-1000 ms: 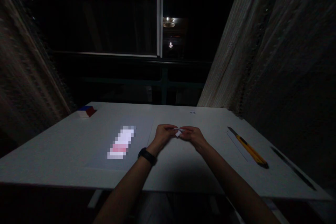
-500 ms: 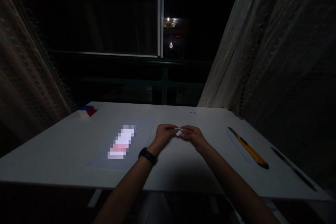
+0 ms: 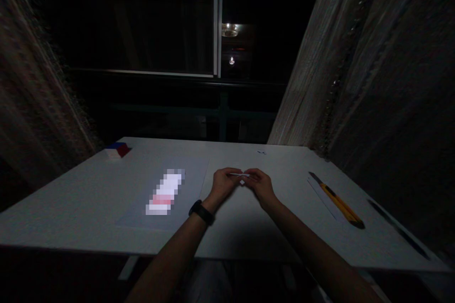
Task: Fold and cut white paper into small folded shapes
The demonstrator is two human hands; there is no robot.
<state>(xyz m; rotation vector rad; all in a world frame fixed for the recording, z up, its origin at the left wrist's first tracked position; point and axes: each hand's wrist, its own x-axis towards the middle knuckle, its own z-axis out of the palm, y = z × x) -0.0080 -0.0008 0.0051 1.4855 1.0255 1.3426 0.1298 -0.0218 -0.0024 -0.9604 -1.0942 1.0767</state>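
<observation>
Above the middle of the white table (image 3: 227,241), a small piece of folded white paper (image 3: 242,175) is pinched between both hands. My left hand (image 3: 225,182), with a dark watch (image 3: 201,212) on its wrist, closes thumb and fingers on the paper's left side. My right hand (image 3: 260,183) grips its right side, the fingertips of the two hands almost meeting. Most of the paper is hidden by the fingers; a thin edge and a small white corner beneath show.
A lit, pixelated screen (image 3: 166,193) lies on a pale sheet (image 3: 135,215) at left. Behind it sits a blue, red and white cube (image 3: 117,150). On the right are a yellow utility knife (image 3: 337,202), a thin white strip (image 3: 323,199) and a dark pen-like object (image 3: 398,228). Small scraps (image 3: 261,152) lie at the back.
The fingertips have drawn closer together around the paper, and less of its lower flap shows. My right hand has tilted slightly. Things on the table stay where they were.
</observation>
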